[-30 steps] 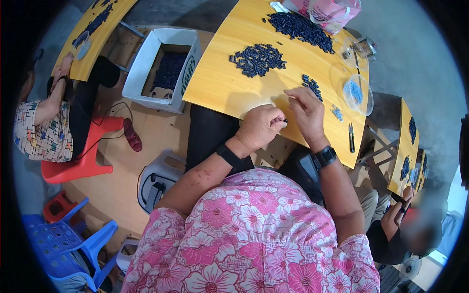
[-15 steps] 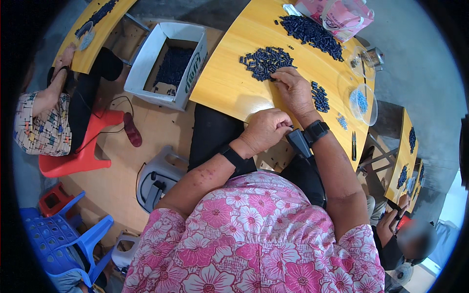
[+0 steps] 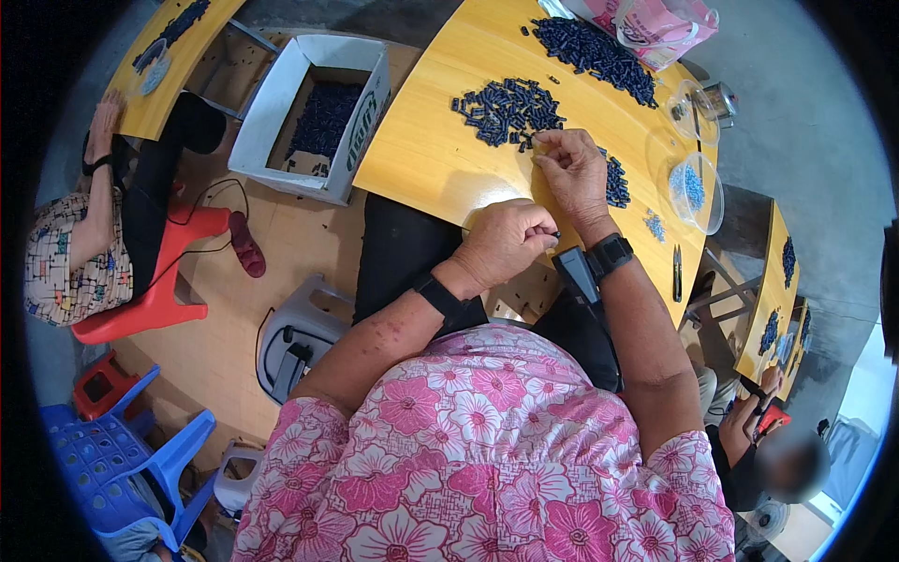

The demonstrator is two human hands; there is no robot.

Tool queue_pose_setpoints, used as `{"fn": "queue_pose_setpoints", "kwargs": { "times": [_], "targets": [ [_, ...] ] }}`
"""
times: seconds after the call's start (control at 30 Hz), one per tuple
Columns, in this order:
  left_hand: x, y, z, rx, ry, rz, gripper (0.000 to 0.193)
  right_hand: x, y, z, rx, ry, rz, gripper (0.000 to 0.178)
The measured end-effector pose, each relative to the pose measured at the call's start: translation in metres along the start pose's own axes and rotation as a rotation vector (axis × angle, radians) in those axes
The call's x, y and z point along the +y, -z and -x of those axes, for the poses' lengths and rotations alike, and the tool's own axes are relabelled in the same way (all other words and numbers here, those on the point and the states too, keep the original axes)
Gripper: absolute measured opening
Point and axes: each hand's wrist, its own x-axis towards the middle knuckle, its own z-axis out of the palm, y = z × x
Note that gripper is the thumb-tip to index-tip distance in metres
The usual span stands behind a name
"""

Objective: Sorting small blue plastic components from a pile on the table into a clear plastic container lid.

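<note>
My left hand [image 3: 506, 245] is closed at the table's front edge, thumb and forefinger pinching a small dark cylindrical piece [image 3: 557, 235] whose end shows at the fingertips. Just beyond it, my right hand [image 3: 575, 180] reaches over the yellow table [image 3: 412, 140], its fingers curled into a pinch beside a heap of small dark cylindrical pieces [image 3: 510, 110]. What that pinch holds, if anything, is too small to tell. A smaller dark group of pieces [image 3: 616, 181] lies right of this hand, partly hidden by it.
A larger dark heap [image 3: 595, 58] and a pink bag [image 3: 670, 33] occupy the far side. Clear tubs [image 3: 714, 208], loose light-blue bits [image 3: 655, 225] and black nippers [image 3: 677, 273] are on the right. Left of the table stands a white box [image 3: 309, 187] of dark pieces. Co-workers sit at both sides.
My right hand has shifted slightly right relative to the dark heap. The left hand keeps its pinch near the table edge. The co-worker at left has moved an arm. The whole view has shifted slightly.
</note>
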Motion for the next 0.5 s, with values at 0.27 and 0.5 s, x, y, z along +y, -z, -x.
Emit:
{"fn": "queue_pose_setpoints", "kwargs": {
  "times": [0.27, 0.5],
  "targets": [
    [0.002, 0.0, 0.001, 0.001, 0.008, 0.002, 0.007, 0.004, -0.005, -0.002, 0.053, 0.118, 0.013, 0.019],
    [0.003, 0.001, 0.0, 0.013, 0.012, -0.001, 0.007, -0.009, -0.005, -0.007, 0.019, -0.027, 0.118, 0.01]
  ]
}}
